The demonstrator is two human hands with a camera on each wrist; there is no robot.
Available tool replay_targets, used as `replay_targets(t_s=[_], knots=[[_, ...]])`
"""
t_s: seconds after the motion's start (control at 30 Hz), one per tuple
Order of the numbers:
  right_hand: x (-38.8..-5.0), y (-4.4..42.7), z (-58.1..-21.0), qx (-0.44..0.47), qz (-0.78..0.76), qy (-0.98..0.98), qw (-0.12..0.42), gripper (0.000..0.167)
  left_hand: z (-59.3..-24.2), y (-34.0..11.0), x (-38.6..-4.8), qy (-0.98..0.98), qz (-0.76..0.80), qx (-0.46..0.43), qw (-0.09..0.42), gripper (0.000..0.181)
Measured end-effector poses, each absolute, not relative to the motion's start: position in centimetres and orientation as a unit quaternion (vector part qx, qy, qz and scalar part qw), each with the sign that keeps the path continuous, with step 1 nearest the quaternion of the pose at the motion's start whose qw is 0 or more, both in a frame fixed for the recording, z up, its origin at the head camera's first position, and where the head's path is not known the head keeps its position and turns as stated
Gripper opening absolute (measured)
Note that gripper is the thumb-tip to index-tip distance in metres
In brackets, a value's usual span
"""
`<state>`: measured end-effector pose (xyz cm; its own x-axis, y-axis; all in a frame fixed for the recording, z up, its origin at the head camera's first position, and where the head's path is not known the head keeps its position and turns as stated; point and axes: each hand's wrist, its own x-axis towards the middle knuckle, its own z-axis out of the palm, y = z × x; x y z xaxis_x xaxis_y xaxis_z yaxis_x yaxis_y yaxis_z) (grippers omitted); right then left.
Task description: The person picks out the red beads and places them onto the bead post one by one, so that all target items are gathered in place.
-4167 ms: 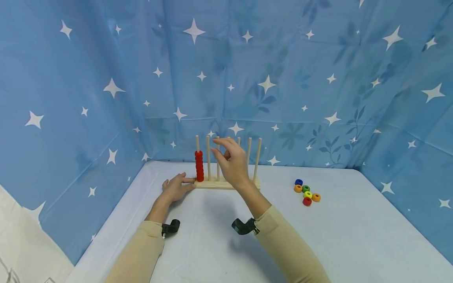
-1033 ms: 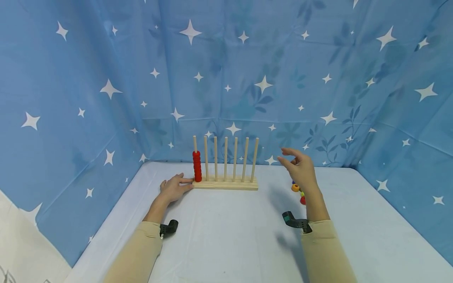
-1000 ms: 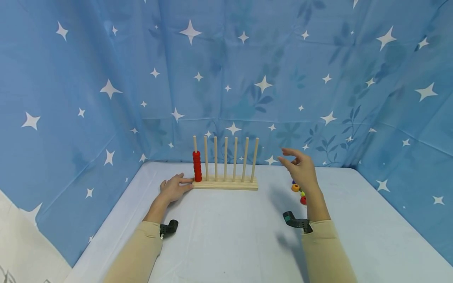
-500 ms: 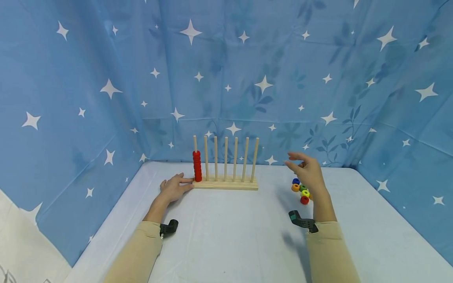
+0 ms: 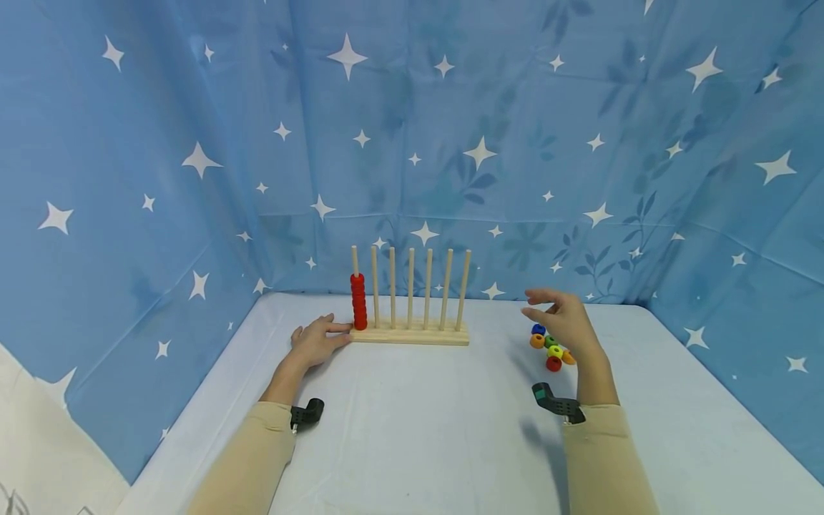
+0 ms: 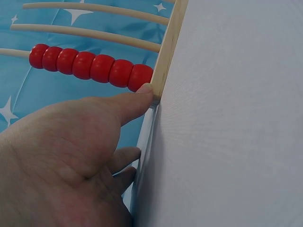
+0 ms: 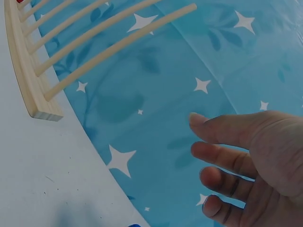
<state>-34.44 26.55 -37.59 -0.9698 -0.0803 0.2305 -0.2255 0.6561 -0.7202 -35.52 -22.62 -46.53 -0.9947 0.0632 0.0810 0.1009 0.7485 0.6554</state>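
A wooden bead abacus stand (image 5: 408,336) with several upright pegs stands near the back of the table. Its leftmost peg carries a stack of red beads (image 5: 358,303); the other pegs are bare. My left hand (image 5: 315,342) holds the left end of the base between thumb and index finger, the thumb (image 6: 135,103) lying at the base's end by the lowest bead. Over at the right, my right hand (image 5: 566,322) hovers with thumb and fingers apart and nothing between them. Just below it lie loose beads: blue (image 5: 538,330), orange (image 5: 537,341), green (image 5: 550,341), yellow (image 5: 555,351) and red (image 5: 553,364).
Another orange bead (image 5: 569,357) lies partly behind the right hand. A white cloth covers the table (image 5: 412,429). Blue star-printed curtains (image 5: 412,143) hang behind and along both sides. Each wrist wears a black camera mount, such as the right mount (image 5: 556,404).
My right hand has gone from above the pegs to the right, then lowered slightly toward the loose beads, uncovering more of them. My left hand stays at the base; the red stack looks unchanged.
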Motion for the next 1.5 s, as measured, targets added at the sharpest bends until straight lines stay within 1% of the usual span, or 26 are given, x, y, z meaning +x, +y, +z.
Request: replay_targets(t_s=[0.4, 0.77, 0.93, 1.07, 1.33, 1.5], knots=[[-34.6, 28.0, -38.5, 0.082, 0.375, -0.923, 0.029, 0.044, -46.6, -22.6, -35.6, -0.933, -0.356, -0.038, 0.020, 0.038], [-34.5, 29.4, -38.9, 0.113, 0.365, -0.924, -0.012, 0.037, -46.5, -22.6, -35.5, -0.933, -0.357, -0.041, 0.022, 0.037], [-34.3, 29.8, -39.1, 0.098, 0.350, -0.931, -0.043, 0.040, -46.7, -22.7, -35.6, -0.934, -0.354, -0.044, 0.028, 0.037], [-34.1, 30.2, -39.2, 0.099, 0.334, -0.936, -0.056, 0.042, -46.7, -22.6, -35.6, -0.932, -0.357, -0.045, 0.027, 0.037], [-33.6, 30.9, -39.2, 0.096, 0.303, -0.945, -0.081, 0.038, -46.6, -22.6, -35.5, -0.932, -0.359, -0.043, 0.027, 0.037], [-33.5, 31.2, -39.1, 0.062, 0.288, -0.949, -0.107, 0.035, -46.5, -22.6, -35.5, -0.932, -0.358, -0.045, 0.027, 0.037]])
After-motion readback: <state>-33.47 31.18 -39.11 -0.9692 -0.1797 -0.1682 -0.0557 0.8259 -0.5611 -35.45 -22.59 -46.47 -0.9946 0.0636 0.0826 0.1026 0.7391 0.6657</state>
